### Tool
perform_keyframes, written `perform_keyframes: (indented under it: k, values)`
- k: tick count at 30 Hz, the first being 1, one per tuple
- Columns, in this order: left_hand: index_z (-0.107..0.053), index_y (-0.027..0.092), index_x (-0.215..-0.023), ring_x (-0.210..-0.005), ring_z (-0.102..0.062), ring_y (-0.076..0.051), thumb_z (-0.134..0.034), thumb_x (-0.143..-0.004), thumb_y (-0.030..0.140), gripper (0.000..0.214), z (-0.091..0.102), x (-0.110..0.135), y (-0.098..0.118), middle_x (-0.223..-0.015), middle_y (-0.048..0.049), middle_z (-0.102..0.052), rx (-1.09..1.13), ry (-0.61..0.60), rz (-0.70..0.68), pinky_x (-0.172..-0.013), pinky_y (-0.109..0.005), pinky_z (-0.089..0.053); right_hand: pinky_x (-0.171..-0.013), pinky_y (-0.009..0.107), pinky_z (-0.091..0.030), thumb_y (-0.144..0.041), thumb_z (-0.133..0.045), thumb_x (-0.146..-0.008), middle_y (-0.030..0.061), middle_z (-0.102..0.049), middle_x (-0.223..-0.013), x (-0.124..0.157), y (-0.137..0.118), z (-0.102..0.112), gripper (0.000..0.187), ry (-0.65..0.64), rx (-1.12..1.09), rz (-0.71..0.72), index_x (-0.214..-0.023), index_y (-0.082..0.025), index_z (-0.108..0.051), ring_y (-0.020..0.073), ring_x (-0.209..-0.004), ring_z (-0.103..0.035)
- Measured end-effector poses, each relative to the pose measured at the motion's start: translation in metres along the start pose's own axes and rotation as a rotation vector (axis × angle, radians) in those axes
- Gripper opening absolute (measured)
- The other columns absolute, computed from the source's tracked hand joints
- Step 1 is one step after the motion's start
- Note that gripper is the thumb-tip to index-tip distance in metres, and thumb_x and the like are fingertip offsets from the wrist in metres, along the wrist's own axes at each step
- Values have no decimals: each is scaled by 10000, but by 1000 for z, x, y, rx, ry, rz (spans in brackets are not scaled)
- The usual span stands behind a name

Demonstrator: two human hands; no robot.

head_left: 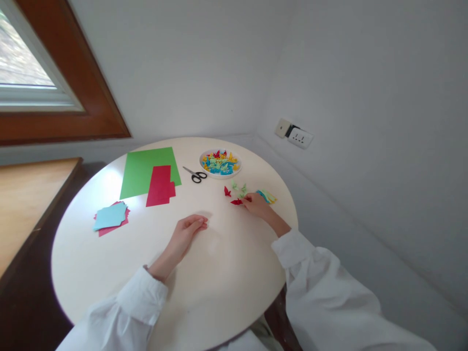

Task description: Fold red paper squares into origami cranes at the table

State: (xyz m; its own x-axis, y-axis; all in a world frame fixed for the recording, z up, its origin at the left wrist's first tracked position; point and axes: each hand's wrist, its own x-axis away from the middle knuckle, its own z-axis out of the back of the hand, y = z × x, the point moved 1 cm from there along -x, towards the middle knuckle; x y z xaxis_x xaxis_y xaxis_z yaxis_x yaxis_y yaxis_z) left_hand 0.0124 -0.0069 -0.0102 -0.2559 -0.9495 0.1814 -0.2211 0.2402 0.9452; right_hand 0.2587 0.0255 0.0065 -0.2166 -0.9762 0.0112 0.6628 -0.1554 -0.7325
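Observation:
My right hand [257, 204] is at the right side of the round table, its thumb and fingertips closed on a small red origami crane [237, 201]. Just beyond it lie another red crane [227, 191] and several pale green cranes [234, 185]. Partly behind that hand is a fan of blue and yellow folded paper pieces [267, 196]. My left hand [187, 235] rests near the middle of the table, fingers curled against the thumb, with nothing visible in them.
A white bowl [202, 166] of colourful folded cranes stands at the back. Left of it are black-handled scissors [196, 176], a green sheet [141, 168], red paper [160, 185] and a stack of light blue and red squares [110, 216]. Walls border the table [219, 292] behind and right.

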Motion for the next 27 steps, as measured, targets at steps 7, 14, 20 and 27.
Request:
perform_keyframes:
  k: [7, 14, 20, 27]
  values:
    - [-666, 120, -668, -646, -589, -128, -704, -614, 360, 249, 0, -1, 1, -674, -42, -649, -27, 13, -3, -690, -264, -475, -468, 252, -219, -203, -533, -729, -26, -436, -407, -4, -3, -4, 292, -13, 171, -19, -443, -177, -482, 100, -416, -390]
    - [-624, 125, -671, -620, -584, -143, -629, -663, 449, 324, 5, -5, 1, -601, -31, -612, -221, 58, -79, -669, -279, -475, -505, 245, -298, -269, -462, -804, 26, -563, -537, 0, 5, 4, 277, 115, 243, 1, -602, -132, -593, 137, -521, -487]
    - [-622, 175, -1047, -1101, -545, -254, -454, -828, 467, 402, 33, 9, 27, -1193, -138, -581, -945, -113, -501, -940, -411, -427, -772, 296, -429, -307, -417, -862, 71, -677, -879, 39, -13, -2, 278, 108, 230, 272, -880, -156, -650, 180, -833, -600]
    - [-151, 273, -1436, -1391, -111, -296, -324, -885, 519, 628, 62, 30, 22, -1524, -87, -110, -1654, -406, -709, -1102, -521, -85, -1092, 487, -158, -534, -410, -856, 136, -233, -1491, 85, -30, -41, 667, -323, 610, 785, -1414, -202, -260, 283, -1379, -171]
